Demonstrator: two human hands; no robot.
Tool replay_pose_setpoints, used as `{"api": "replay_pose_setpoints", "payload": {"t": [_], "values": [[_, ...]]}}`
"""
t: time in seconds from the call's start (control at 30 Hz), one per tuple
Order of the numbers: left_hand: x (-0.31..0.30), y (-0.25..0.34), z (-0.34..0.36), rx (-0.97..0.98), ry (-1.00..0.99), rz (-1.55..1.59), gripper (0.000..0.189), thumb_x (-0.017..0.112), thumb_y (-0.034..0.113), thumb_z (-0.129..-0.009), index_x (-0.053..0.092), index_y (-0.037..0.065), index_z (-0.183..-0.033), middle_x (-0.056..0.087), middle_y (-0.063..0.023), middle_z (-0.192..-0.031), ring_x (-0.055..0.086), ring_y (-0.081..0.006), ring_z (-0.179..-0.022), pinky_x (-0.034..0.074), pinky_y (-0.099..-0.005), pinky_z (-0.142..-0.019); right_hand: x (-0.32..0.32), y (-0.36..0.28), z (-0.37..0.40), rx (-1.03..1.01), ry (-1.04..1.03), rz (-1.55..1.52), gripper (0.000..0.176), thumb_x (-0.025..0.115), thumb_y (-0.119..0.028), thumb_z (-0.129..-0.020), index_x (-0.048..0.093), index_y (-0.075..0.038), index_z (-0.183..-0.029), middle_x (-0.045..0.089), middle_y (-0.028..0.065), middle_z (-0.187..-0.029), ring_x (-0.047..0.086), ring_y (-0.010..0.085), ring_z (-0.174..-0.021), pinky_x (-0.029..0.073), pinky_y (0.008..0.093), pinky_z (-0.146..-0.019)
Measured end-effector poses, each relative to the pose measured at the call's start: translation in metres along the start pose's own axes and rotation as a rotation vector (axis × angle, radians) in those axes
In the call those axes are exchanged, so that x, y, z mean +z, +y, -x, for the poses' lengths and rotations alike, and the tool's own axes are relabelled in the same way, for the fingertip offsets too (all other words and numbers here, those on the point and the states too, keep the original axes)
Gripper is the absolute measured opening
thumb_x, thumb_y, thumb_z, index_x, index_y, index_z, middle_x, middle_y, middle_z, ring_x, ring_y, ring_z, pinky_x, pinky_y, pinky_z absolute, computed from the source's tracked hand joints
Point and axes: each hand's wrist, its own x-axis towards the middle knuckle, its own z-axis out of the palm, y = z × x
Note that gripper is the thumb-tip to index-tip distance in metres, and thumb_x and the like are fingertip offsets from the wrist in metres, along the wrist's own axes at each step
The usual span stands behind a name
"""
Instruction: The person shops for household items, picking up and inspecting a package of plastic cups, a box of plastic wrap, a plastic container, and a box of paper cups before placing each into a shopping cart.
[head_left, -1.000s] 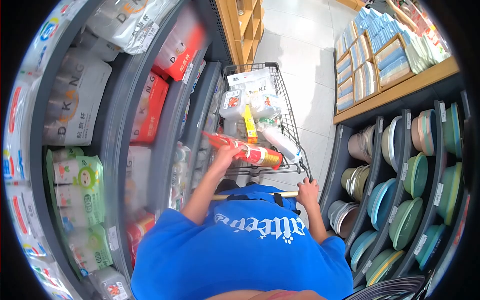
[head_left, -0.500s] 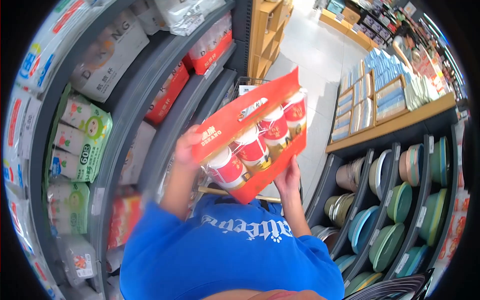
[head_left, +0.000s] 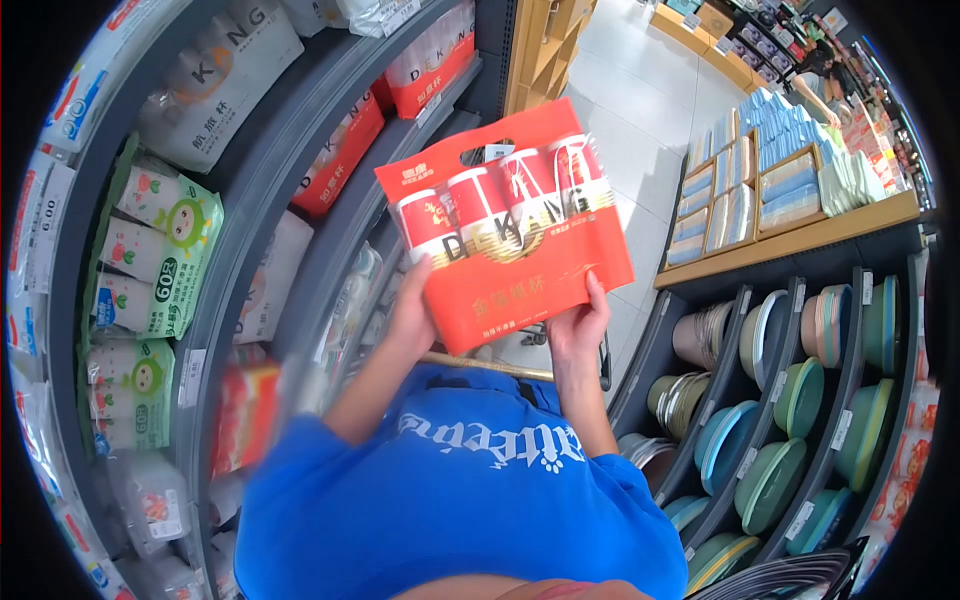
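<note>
A red package of paper cups (head_left: 520, 290) is held up in front of me, its printed front facing the camera and slightly tilted. Several red and white cups show through its clear upper part, below a handle cutout. My left hand (head_left: 415, 310) grips the lower left side of the package, its fingers partly hidden behind it. At the lower right edge my right hand (head_left: 582, 318) holds the package, thumb on the front and the other fingers behind.
Shelves with green cup packs (head_left: 155, 270) and red cup packs (head_left: 340, 160) curve along the left. A cart handle (head_left: 490, 368) lies below the package. Basins (head_left: 775, 485) fill racks at the right, below folded towels (head_left: 790, 190). A person (head_left: 815, 85) stands farther back.
The package has turned from a slanted view to show its front. My left hand has moved down, from its upper left corner to the lower left side.
</note>
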Motion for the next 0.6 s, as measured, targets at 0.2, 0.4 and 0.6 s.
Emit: {"api": "replay_pose_setpoints", "payload": {"t": [0.2, 0.4, 0.6], "values": [[-0.011, -0.014, -0.021, -0.079, -0.094, 0.004, 0.053, 0.058, 0.036, -0.101, 0.045, 0.005, -0.143, 0.058, -0.0140, -0.137, 0.053, -0.0271, -0.132, 0.044, -0.0443, -0.110, 0.009, 0.007, 0.066, -0.454, -0.332, 0.740, 0.046, 0.066, -0.012, -0.092, 0.052, -0.001, -0.135, 0.056, 0.0145, -0.134, 0.056, 0.0288, -0.124, 0.048, 0.0477, -0.103], [0.009, 0.005, -0.062, -0.519, -0.772, 0.337, 0.063, 0.049, 0.050, -0.101, 0.046, 0.004, -0.144, 0.062, -0.0133, -0.104, 0.061, -0.0242, -0.093, 0.047, -0.0408, -0.094, 0.062, 0.039, 0.082, -0.874, -1.156, 1.416, 0.064, 0.086, -0.023, -0.072, 0.061, -0.011, -0.129, 0.051, 0.0180, -0.143, 0.047, 0.0393, -0.134, 0.038, 0.0529, -0.110], [0.015, -0.008, -0.036, -0.232, -0.723, 0.667, 0.065, 0.046, 0.052, -0.101, 0.044, 0.005, -0.145, 0.056, -0.0081, -0.089, 0.057, -0.0187, -0.084, 0.041, -0.0390, -0.088, 0.036, 0.049, 0.064, -0.801, -1.037, 1.598, 0.068, 0.083, -0.018, -0.072, 0.059, -0.009, -0.134, 0.050, 0.0169, -0.147, 0.046, 0.0370, -0.137, 0.035, 0.0525, -0.114]]}}
